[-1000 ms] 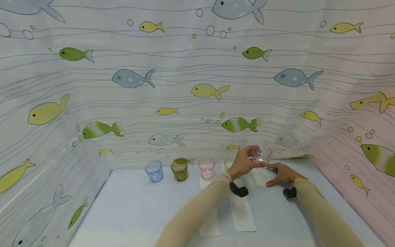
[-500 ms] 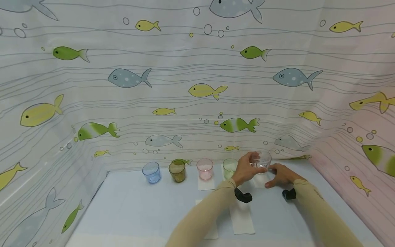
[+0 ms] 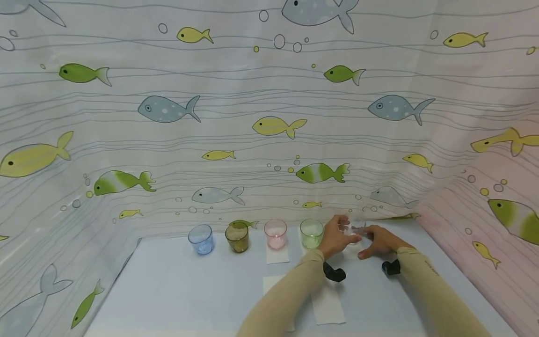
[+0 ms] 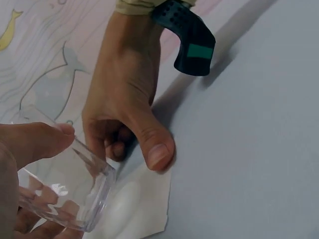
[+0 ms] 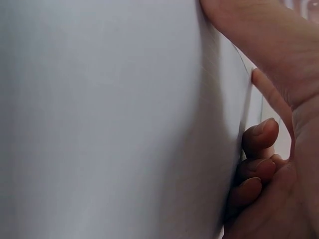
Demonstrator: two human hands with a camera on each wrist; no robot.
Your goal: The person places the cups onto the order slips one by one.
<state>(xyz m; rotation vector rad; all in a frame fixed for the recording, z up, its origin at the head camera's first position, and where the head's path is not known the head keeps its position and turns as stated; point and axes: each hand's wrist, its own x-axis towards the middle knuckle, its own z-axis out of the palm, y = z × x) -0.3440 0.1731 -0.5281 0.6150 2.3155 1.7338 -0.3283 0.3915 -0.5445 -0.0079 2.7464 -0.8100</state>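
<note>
My left hand [image 3: 337,238] holds a clear glass [image 4: 57,186], thumb on the near side and fingers around the far side. In the left wrist view the glass is tilted above a small white paper piece [image 4: 144,209]; whether its base touches the paper cannot be told. Close to the right of the glass is my right hand [image 3: 382,241], low over the table. Its index finger reaches toward the glass and the paper, its thumb points forward, and the other fingers are loosely bent. The right wrist view shows these bent fingers [image 5: 261,134] near the table surface, holding nothing visible.
To the left stand a green glass [image 3: 311,233], a pink glass [image 3: 275,234], an amber glass [image 3: 237,237] and a blue glass [image 3: 201,239], in one row. White paper lies under the pink one. Paper strips [image 3: 327,304] lie nearer. A fish-patterned curtain [image 3: 236,135] surrounds the table.
The left hand has lowered the clear glass toward the paper on the table. The right hand has stayed nearly in place beside it. The head view has shifted slightly.
</note>
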